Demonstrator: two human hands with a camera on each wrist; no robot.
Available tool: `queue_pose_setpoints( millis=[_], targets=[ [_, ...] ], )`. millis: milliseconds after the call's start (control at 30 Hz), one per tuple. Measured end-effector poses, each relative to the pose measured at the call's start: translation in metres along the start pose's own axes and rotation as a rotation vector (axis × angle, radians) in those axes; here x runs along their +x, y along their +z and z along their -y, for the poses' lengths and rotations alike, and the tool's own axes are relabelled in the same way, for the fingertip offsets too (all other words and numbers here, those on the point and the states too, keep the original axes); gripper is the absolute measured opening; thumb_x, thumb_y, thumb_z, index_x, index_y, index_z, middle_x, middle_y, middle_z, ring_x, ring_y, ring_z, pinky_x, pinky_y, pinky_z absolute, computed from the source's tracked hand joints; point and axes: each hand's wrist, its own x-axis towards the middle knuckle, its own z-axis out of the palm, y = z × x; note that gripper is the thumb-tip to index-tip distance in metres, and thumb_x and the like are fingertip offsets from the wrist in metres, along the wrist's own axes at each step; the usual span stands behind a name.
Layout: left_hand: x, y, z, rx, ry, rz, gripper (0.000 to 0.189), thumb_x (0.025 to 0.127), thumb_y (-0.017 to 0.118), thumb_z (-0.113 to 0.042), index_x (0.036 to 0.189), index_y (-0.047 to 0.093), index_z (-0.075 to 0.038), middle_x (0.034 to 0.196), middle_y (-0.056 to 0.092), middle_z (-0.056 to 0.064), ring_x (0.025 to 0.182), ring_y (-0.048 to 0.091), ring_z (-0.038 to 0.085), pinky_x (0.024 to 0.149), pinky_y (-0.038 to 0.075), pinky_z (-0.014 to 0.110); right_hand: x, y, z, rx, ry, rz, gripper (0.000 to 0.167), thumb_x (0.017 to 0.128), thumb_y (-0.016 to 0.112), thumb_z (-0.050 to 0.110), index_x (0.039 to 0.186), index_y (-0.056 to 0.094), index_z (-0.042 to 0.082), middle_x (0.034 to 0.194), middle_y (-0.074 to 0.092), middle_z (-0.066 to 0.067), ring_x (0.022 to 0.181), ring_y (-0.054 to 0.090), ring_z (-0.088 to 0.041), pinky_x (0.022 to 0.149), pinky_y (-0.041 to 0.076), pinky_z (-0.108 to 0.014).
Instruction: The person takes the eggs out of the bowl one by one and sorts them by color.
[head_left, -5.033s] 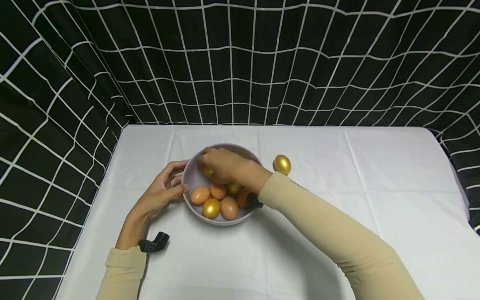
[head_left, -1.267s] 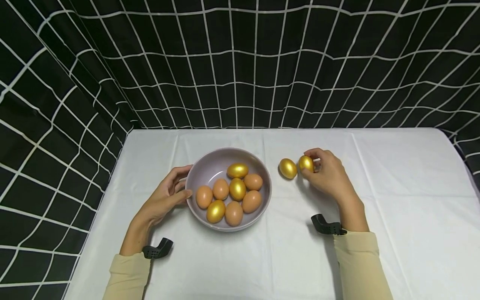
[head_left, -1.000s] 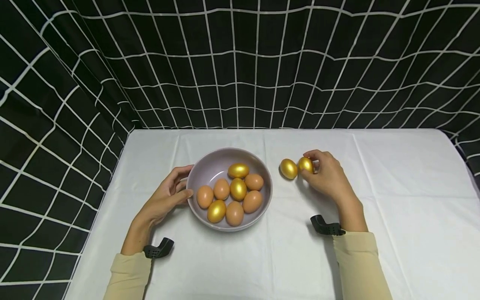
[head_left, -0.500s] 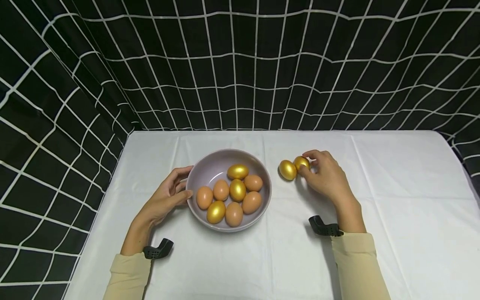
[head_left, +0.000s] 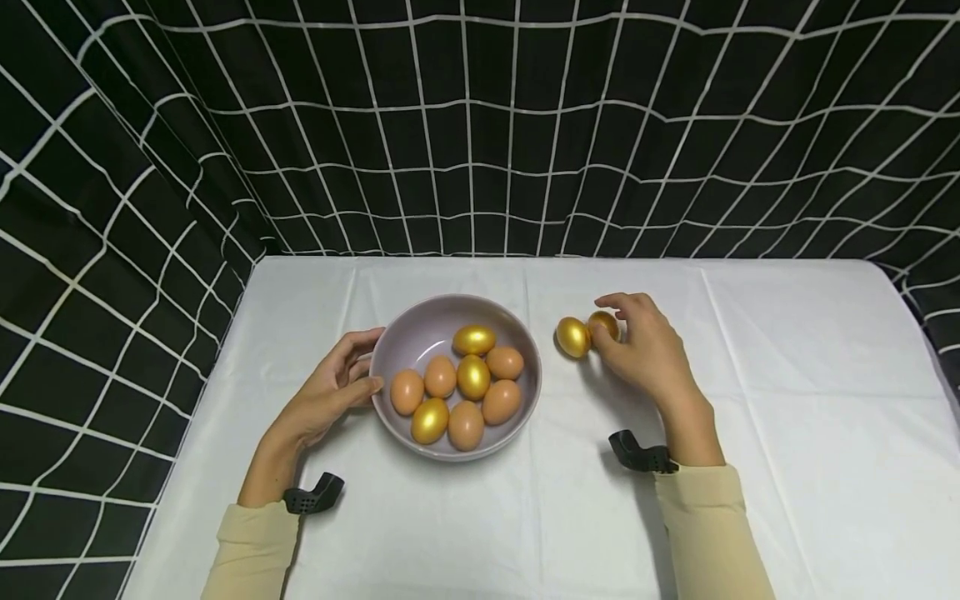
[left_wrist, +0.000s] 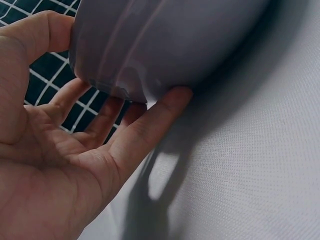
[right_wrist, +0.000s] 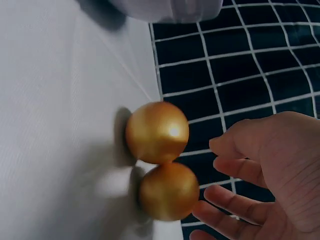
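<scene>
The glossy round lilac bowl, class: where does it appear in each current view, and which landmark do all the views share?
Head: glossy round lilac bowl, slightly left of and below centre.
Left wrist: bowl, top middle, large, cut by the upper edge.
Right wrist: bowl, partial, at the top edge.
Shared landmark: black backdrop with white grid lines.
</scene>
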Motion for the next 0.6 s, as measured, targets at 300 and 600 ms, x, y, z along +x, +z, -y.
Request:
queue_pose_setpoints(
  millis=[300,600],
  targets=[
    [0.003,0.000,0.001,-0.031,0.016,0.001,0.070,0.097,0.063,0.001,0.160,0.034,-0.006,0.161,0.037,0.021,0.128,0.062,0.011,0.090,0.065,0.033,-0.005,-0.008,0.030,0.003,-0.095,-0.053,0.041,0.099,0.065,0.024,0.138,0.065,0.011,0.142,0.059,-0.017,0.131,0.058,-0.039,0.102,0.049,-0.066],
    [0.001,0.000,0.000,-0.035,0.009,0.003,0.070,0.097,0.064,0.000,0.160,0.035,-0.007,0.162,0.038,0.020,0.128,0.062,0.009,0.090,0.065,0.033,-0.005,-0.002,0.056,0.048,-0.274,-0.020,0.036,0.098,0.070,0.018,0.134,0.067,0.013,0.135,0.062,-0.011,0.118,0.064,-0.032,0.104,0.051,-0.055]
  ],
)
